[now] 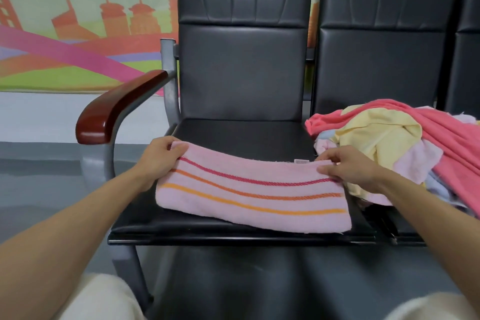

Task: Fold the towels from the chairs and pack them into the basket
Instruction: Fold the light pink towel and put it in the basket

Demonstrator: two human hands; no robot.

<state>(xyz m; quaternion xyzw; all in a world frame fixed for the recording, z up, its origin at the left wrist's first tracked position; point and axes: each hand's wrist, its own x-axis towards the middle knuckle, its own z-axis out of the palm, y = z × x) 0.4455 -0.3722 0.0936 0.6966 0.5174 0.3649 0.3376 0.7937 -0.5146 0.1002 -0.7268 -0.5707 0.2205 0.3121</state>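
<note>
Head view: towel (pixel 253 197) folded into a long band on the seat (pixel 244 135), spanning from left grip (pixel 159 158) to right grip (pixel 350 167), each pinching one far corner, thumb on top. Folding step in hand, probably halfway. Next likely calls for swinging one end across onto the other, edges matched. Loose pile (pixel 389 138) just right of right grip. Basket out of sight.

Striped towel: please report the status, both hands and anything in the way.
Far corners pinched by left hand and right hand. Folded towel on seat. Loose pile close at right; basket not in view.
</note>
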